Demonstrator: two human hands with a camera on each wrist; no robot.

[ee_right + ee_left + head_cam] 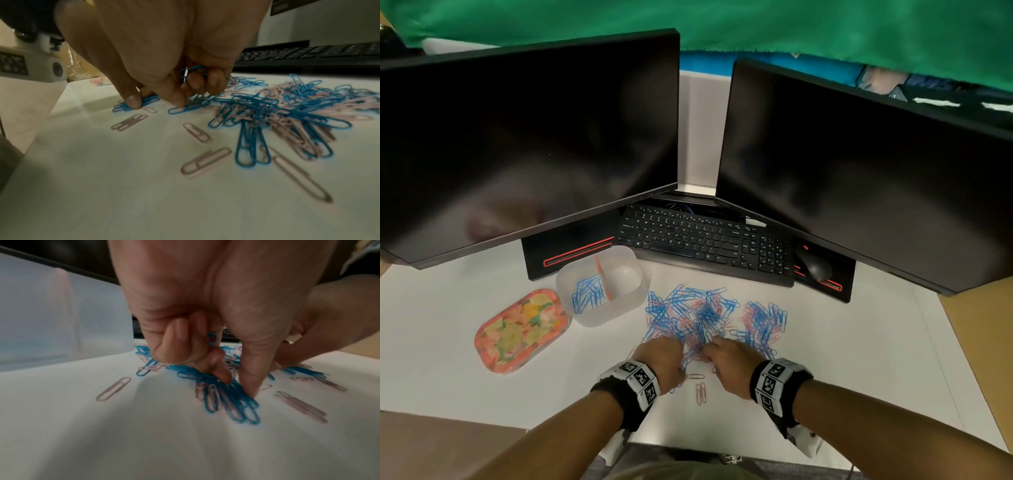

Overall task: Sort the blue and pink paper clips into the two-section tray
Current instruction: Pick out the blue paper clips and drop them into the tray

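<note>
I count one translucent two-section tray (599, 308) with a pink divider; its left section holds a small heap of blue clips (587, 294), too tangled to number, and the right section shows none. On the white desk (448, 342) just right of the tray sprawls the mixed pile of paper clips (709, 315), thin wire loops in blue and pale pink, far too many for me to count. Three pink clips (700, 390) lie loose between my wrists. My left hand (195, 344) has its fingers curled, grasping blue clips at the pile's near edge. My right hand (185, 84) likewise clutches a blue clip (191, 69) in its curled fingers. Two dark monitors (534, 144), one keyboard (705, 243) and one floral tin (520, 330) stand around.
</note>
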